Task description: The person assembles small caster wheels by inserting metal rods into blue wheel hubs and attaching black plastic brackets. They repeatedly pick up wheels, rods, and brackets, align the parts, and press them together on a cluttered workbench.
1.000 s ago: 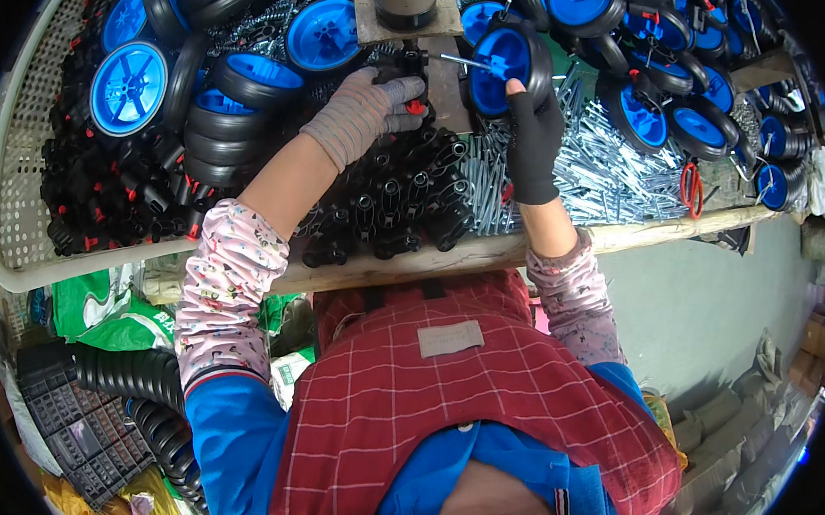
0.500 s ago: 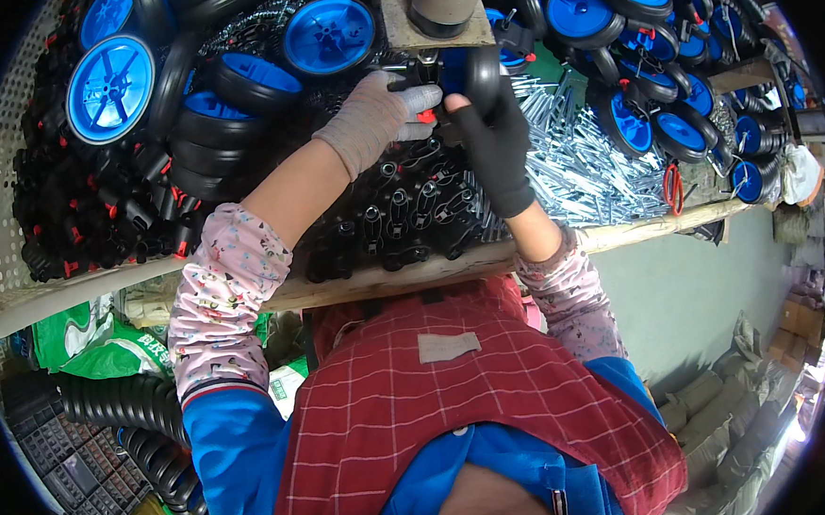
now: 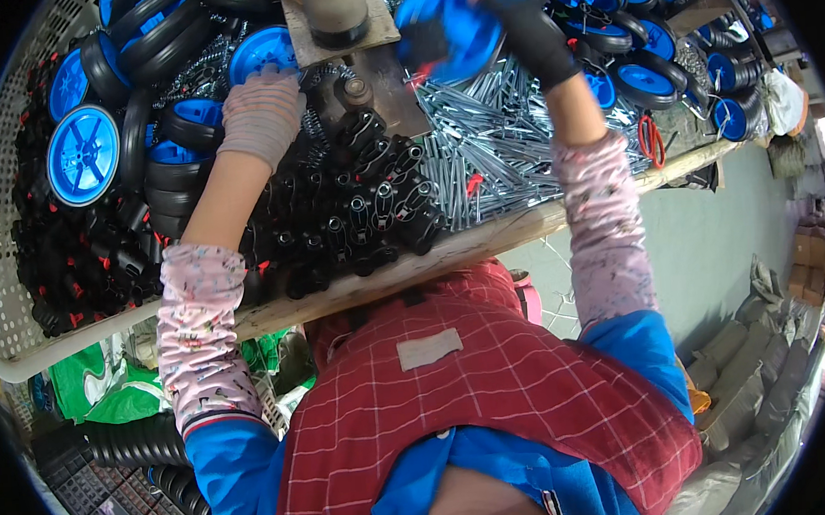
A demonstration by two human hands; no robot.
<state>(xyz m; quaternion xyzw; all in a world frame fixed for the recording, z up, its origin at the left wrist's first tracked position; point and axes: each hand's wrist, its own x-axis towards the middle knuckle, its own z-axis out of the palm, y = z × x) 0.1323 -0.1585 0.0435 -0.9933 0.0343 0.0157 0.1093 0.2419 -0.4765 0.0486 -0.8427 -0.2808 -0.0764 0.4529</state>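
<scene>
My right hand (image 3: 537, 47), in a black glove, grips a blue wheel (image 3: 451, 30) by its right side. Motion smears this wheel, and a dark part with a red tip shows at its lower left. My left hand (image 3: 262, 117), in a striped grey glove, is at a black-tyred blue wheel (image 3: 264, 51) left of the press, its fingers closed over the near edge. Below the press (image 3: 336, 12) is a metal plate (image 3: 388, 94) with a round stud. Black plastic fittings (image 3: 353, 209) with metal rings lie nearer me.
Long metal pins (image 3: 491, 149) are heaped right of the fittings. More blue wheels (image 3: 85, 155) are piled at left and far right. A white perforated crate (image 3: 8, 292) borders the left side. Red-handled scissors (image 3: 651, 141) lie near the wooden table edge (image 3: 524, 224).
My hands were together under the press and have moved apart. The right has carried a wheel up and right of the press; the left has gone left to another wheel. The view has shifted.
</scene>
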